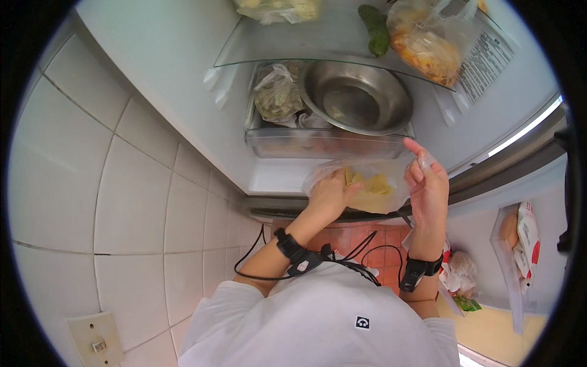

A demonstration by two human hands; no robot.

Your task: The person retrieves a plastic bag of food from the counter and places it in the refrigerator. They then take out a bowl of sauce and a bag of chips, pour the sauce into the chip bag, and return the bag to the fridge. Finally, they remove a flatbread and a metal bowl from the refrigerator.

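Observation:
A translucent plastic bag with yellow pieces of food spans the space between my hands, in front of the open refrigerator. My left hand is at the bag's left side, its fingers against the plastic near the yellow pieces; whether they are inside the bag is unclear. My right hand pinches the bag's right edge, with the index finger extended towards the drawer. Beyond the bag is a clear plastic drawer, with a steel bowl and a knotted bag of greenish food on it.
Above the drawer, a glass shelf holds a green cucumber-like vegetable and a bag of orange-brown food. The refrigerator door stands open at right with packets in its racks. A tiled wall rises at left. Black cables hang between my wrists.

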